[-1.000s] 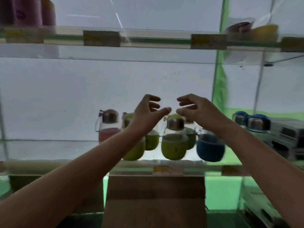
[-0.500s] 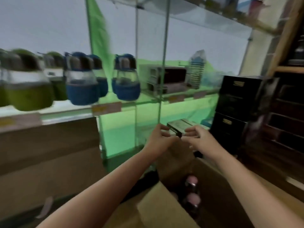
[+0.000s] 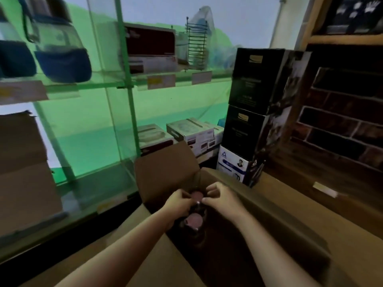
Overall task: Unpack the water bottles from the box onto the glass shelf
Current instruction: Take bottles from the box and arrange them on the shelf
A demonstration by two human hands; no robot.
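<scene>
Both hands, left hand and right hand, pinch narrowly around the far pink-capped bottle inside the open box; whether they hold it yet, I cannot tell; 1 more cap sits nearer; likely glass, fragile and slippery, so grasp below the cap; glass shelf waits far left.

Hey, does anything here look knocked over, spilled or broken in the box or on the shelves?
Nothing stands out. Both hands, left and right, are down in the open cardboard box around a pink-capped bottle; another stands upright nearer. The blue bottles on the glass shelf look upright, though blurred.
</scene>
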